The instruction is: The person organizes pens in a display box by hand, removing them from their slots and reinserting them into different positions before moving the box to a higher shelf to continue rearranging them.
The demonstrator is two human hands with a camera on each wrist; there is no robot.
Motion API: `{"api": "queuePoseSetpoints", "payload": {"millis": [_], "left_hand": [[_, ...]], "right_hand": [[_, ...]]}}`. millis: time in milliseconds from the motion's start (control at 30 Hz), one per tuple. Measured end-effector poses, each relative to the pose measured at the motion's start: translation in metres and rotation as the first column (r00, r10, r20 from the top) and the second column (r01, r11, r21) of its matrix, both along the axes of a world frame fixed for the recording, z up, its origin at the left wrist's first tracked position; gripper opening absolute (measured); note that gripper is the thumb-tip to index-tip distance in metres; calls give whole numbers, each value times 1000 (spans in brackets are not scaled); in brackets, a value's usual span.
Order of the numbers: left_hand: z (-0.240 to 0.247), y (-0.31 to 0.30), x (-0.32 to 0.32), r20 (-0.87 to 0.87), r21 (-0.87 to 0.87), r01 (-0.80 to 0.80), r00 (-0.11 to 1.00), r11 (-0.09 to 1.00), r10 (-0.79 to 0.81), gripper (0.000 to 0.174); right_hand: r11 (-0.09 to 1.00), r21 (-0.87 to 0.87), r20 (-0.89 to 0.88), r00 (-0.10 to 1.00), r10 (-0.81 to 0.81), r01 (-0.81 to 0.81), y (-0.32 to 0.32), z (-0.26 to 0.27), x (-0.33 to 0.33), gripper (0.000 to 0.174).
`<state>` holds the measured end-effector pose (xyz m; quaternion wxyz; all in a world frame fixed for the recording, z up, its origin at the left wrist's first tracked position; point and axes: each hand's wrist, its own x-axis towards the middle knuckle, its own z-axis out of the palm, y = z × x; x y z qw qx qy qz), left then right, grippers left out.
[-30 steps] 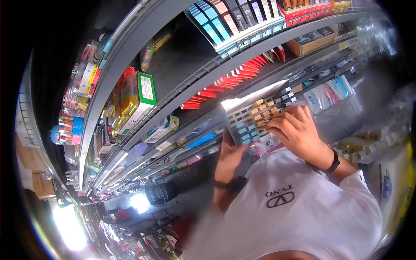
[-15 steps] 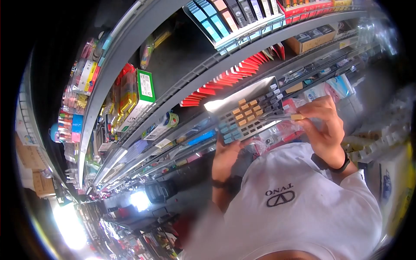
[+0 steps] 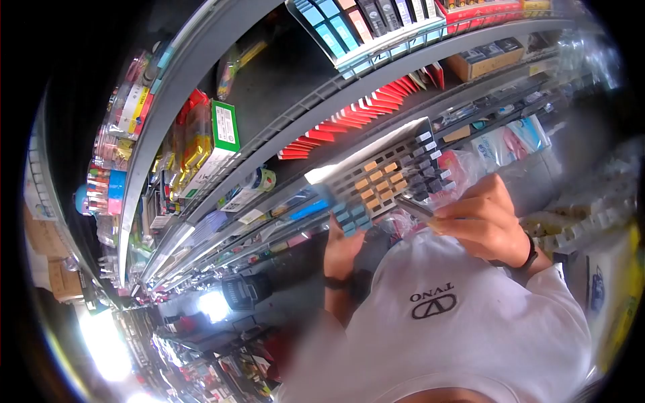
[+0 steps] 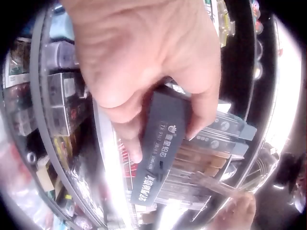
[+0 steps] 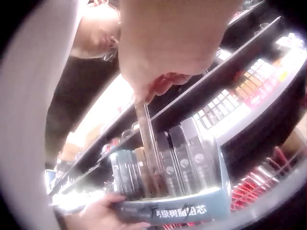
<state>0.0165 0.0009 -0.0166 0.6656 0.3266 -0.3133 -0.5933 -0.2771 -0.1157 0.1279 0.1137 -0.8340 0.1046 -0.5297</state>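
Note:
My left hand (image 3: 342, 252) grips one end of a display box (image 4: 163, 139) of pencil-lead cases, thumb and fingers on either side of its dark, printed end. Slim clear cases stand in rows inside, with blue caps (image 3: 353, 218), orange caps (image 3: 379, 181) and grey caps (image 3: 430, 161). Between its thumb and fingers my right hand (image 3: 487, 221) pinches one slim lead case (image 5: 146, 129). That case slants down among the others, its lower end hidden by them in the right wrist view. Several slots of the holder show dark holes.
Beyond the box runs a wire-edged shelf (image 3: 295, 127) with a row of red packets (image 3: 363, 114) under it. Another display of blue, pink and black boxes (image 3: 356, 30) stands higher up. A green-and-white carton (image 3: 225, 127) sits at left, and plastic-wrapped goods (image 3: 514, 141) hang at right.
My right hand drew an orange-capped case out of the box toward the right, then lowered toward my shirt, the case still pinched. The box in my left hand shifted slightly left.

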Motion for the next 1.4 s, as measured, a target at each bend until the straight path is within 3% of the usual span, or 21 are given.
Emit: {"api": "queuePoseSetpoints", "payload": {"millis": [33, 100, 233, 300, 333, 433, 467, 567, 600, 667, 700, 767, 800, 867, 900, 967, 1100, 1200, 1400], "left_hand": [[-2, 1, -1, -52, 13, -23, 998, 1000, 24, 67], [-12, 9, 2, 47, 62, -67, 997, 996, 64, 69], [-73, 41, 41, 503, 165, -197, 860, 967, 89, 75], [-83, 53, 45, 491, 214, -240, 864, 947, 108, 78], [-70, 53, 40, 400, 243, -243, 907, 939, 131, 79], [-9, 46, 7, 380, 244, -253, 913, 936, 148, 61], [-15, 47, 11, 654, 181, -229, 754, 956, 57, 50], [-49, 53, 29, 419, 54, -93, 906, 994, 62, 41], [-44, 50, 30, 812, -8, -54, 583, 999, 38, 41], [-35, 46, 23, 856, -39, -17, 516, 999, 42, 40], [-1, 37, 3, 559, -18, -40, 828, 999, 43, 39], [25, 29, -12, 386, 21, -100, 919, 995, 84, 40], [28, 29, -14, 593, 19, -149, 798, 989, 109, 40], [23, 27, -10, 566, 25, -119, 820, 993, 84, 43], [17, 25, -5, 324, 23, -39, 946, 999, 30, 44], [7, 19, -1, 26, -33, 58, 998, 998, -57, 48], [25, 8, -21, 30, 7, -20, 999, 1000, 19, 59], [28, 1, -25, -10, 143, -118, 993, 983, 121, 71], [15, 5, -17, -59, 127, -125, 989, 984, 133, 67]], "right_hand": [[999, -49, -27, 999, -20, 18, -1, -1, 2, 36], [997, -73, -59, 998, -33, 28, 0, -4, 4, 37], [996, -84, -109, 993, -35, 26, 2, -3, 7, 38], [995, -93, -130, 991, -41, 29, 2, -3, 7, 38], [995, -95, -132, 990, -45, 32, 3, -3, 7, 38], [995, -89, -118, 992, -45, 34, 4, -5, 9, 38], [996, -83, -111, 993, -45, 36, 4, -6, 9, 38], [997, -68, -102, 994, -36, 30, 3, -7, 10, 38], [998, -59, -106, 994, -34, 28, 4, -7, 9, 38], [999, -45, -114, 993, -28, 23, 4, -8, 9, 38], [999, -46, -109, 994, -32, 27, 4, -8, 9, 39], [998, -48, -99, 994, -35, 31, 3, -9, 10, 39], [998, -43, -84, 996, -38, 35, 4, -10, 10, 39], [999, -34, -56, 998, -43, 42, 4, -11, 11, 40], [999, -18, -48, 998, -47, 46, 4, -11, 12, 41], [998, 16, -33, 998, -54, 55, 5, -13, 13, 42], [998, 24, -14, 998, -64, 64, 5, -14, 15, 42], [998, 24, -12, 998, -61, 61, 5, -14, 15, 41], [998, 61, -70, 997, -29, 33, 7, -12, 12, 35]]}}
